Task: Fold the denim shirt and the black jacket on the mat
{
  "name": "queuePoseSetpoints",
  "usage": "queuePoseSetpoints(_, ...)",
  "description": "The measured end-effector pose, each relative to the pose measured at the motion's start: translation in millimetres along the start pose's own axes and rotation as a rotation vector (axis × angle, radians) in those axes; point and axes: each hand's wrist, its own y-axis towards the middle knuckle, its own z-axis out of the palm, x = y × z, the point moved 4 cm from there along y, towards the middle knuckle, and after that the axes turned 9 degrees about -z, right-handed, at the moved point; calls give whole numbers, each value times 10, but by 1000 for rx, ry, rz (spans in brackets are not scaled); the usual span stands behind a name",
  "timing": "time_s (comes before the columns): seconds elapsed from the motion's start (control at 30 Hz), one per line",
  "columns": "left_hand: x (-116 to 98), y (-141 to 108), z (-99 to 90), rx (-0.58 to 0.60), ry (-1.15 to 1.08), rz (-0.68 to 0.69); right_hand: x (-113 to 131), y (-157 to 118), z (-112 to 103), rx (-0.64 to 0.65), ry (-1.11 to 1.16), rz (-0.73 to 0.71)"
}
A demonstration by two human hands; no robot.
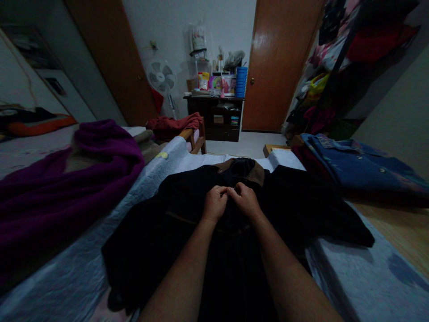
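Observation:
A black jacket with a brown collar lies spread out in front of me, its collar at the far end and its sleeves out to both sides. My left hand and my right hand meet at the upper front, just below the collar. Fingers and thumbs of both are pinched together on the jacket's front edge. A small shiny spot shows between the fingertips, too small to name. Dark cloth and the fingers hide the exact point of grip.
A purple blanket is heaped at left on the pale quilted cover. Folded blue clothing lies on the right. Beyond stand a fan, a dark cabinet and a wooden door. Clothes hang at the upper right.

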Motion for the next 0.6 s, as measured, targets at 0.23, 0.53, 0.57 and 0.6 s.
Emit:
queuePoseSetpoints(0.23, 207, 76, 72, 68, -237, -177, -104, 36, 86, 4, -7, 22)
queuePoseSetpoints(0.53, 159, 66, 88, 91, -320, -227, -63, 32, 78, 33, -75, -22)
queuePoseSetpoints(0.57, 158, 67, 91, 92, -331, -235, -65, 32, 80, 35, -77, -23)
queuePoseSetpoints(0.6, 162, 68, 96, 93, -344, -243, -68, 33, 81, 36, -81, -23)
